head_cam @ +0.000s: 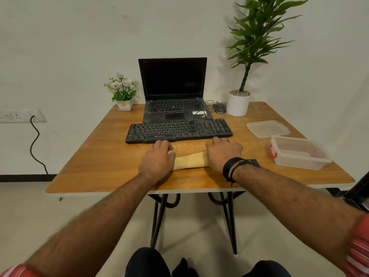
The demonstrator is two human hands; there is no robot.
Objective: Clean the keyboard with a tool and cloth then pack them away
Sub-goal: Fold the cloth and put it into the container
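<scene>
- Left hand [157, 162] lay flat on the yellow cloth's [189, 160] left end, on the table [95, 156].
- Right hand [222, 152] pressed the cloth's right end, fingers extended.
- Keyboard [177, 130] sat just beyond the hands.
- Lid [267, 128] lay beside the open plastic container [299, 152]; contents unclear.

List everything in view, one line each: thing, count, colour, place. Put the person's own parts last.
table: one, wooden brown, centre
keyboard: one, black, mid-table
laptop: one, black, open, behind the keyboard
mouse: one, dark, right of the laptop
cloth: one, yellow, folded, near table edge, under both hands
box: one, clear with red clasp, open, table's right
lid: one, clear, behind the box
flower pot: one, white flowers, back left
tall plant: one, green in white pot, back right
wall socket: one, white, left wall
left hand: resting on the cloth's left end
right hand: resting on the cloth's right end, black wristband
</scene>
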